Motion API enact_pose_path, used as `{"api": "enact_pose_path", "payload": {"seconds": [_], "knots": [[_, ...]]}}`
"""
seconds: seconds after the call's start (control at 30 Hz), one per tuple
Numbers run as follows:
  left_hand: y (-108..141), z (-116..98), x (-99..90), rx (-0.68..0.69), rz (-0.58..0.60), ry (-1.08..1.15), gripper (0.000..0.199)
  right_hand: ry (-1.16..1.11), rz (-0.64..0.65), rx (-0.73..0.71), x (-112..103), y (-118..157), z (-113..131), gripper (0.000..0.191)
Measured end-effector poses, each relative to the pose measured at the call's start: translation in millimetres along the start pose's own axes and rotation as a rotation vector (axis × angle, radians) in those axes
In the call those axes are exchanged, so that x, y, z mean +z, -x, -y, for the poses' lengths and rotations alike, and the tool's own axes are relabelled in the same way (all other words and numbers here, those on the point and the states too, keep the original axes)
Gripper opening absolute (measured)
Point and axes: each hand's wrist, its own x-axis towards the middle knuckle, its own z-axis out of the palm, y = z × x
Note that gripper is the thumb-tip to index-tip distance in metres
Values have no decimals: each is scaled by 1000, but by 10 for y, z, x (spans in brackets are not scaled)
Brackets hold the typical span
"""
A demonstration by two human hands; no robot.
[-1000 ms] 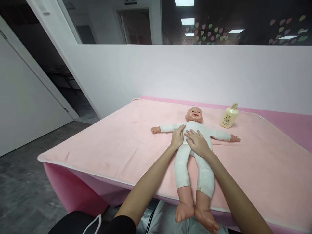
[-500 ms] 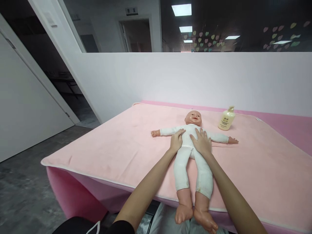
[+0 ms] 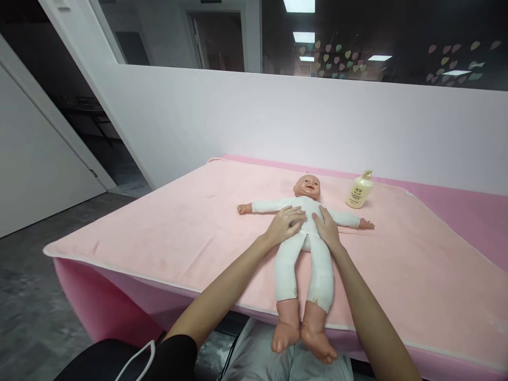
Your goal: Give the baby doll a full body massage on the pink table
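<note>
A baby doll point(image 3: 286, 263) with a white cloth body lies on its back, arms spread and feet hanging over the near table edge. My left hand point(image 3: 284, 224) lies across the left side of its belly, fingers stretched toward the middle. On the other side of the torso, my right hand point(image 3: 327, 228) rests with its fingers pointing up the chest. Both hands are open and touch the doll without gripping it. Part of the doll's waist is hidden under them. Beyond its outstretched arm on the right stands a pale yellow pump bottle point(image 3: 358, 191).
A light pink blanket point(image 3: 166, 227) covers the table, with darker pink cloth point(image 3: 472, 217) showing at its far right. Behind the table runs a white wall point(image 3: 317, 121) with glass above. A door point(image 3: 35, 148) stands at the left over a grey floor.
My left hand has slid inward over the belly, its fingers now reaching further across. My right hand has shifted slightly on the right side. The camera view has tilted and moved a little.
</note>
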Motion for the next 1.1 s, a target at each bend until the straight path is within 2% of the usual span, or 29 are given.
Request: {"api": "enact_pose_path", "payload": {"seconds": [0.17,0.4,0.73,1.1], "knots": [[1,-4,-16,-40,24,23,28,11,-18,-28,-8,6,16,63],[-14,-71,-65,17,128,37,35,18,-31,-10,-3,3,17,62],[-17,-43,-27,11,76,93,31,25,-25,-39,-33,32,44,61],[-15,-62,-34,-33,95,108,32,11,-34,-58,-20,26,-10,61]]}}
